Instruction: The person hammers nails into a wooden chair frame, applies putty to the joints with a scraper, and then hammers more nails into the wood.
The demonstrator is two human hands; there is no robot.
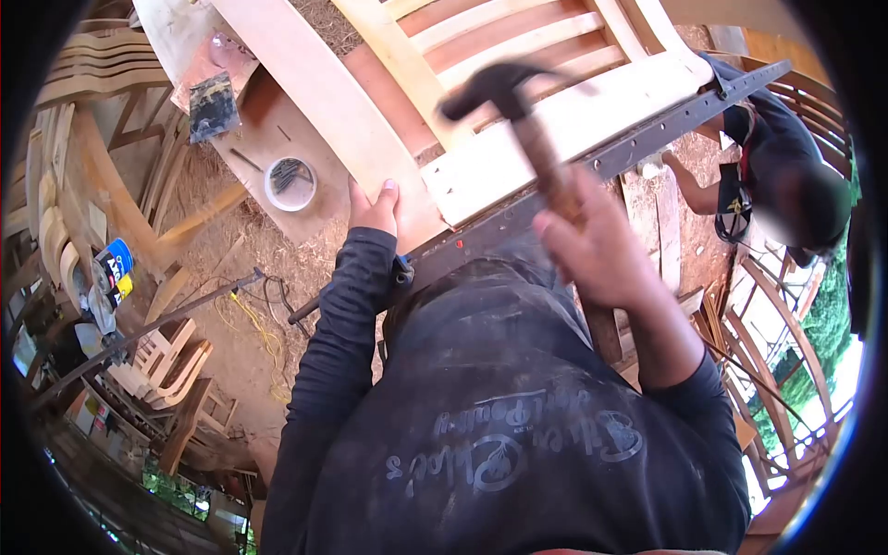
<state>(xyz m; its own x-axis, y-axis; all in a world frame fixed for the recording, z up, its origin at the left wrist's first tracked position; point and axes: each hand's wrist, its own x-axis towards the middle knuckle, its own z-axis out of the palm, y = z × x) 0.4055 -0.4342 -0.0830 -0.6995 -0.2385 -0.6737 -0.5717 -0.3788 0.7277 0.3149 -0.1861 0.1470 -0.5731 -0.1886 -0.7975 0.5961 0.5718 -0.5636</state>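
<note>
A claw hammer [541, 153] with a dark head and wooden handle is raised over the wooden frame, slightly blurred. My right hand [597, 236] is closed round its handle. Below the hammer lies a pale wide rail [564, 134] of a slatted wooden frame [513, 37]. My left hand [375, 205] grips the near end of a long pale board [324, 88] that meets this rail at the corner, thumb on top; its other fingers are partly hidden. A dark metal bar [638, 153] with holes runs along the rail's near edge.
Left of the board, a white tub [290, 184] of nails sits on a wooden surface, near a dark packet [214, 107]. A co-worker [786, 176] bends at the right. A blue-and-yellow can [117, 268], curved wooden parts [97, 69] and a yellow cord [259, 333] are at the left.
</note>
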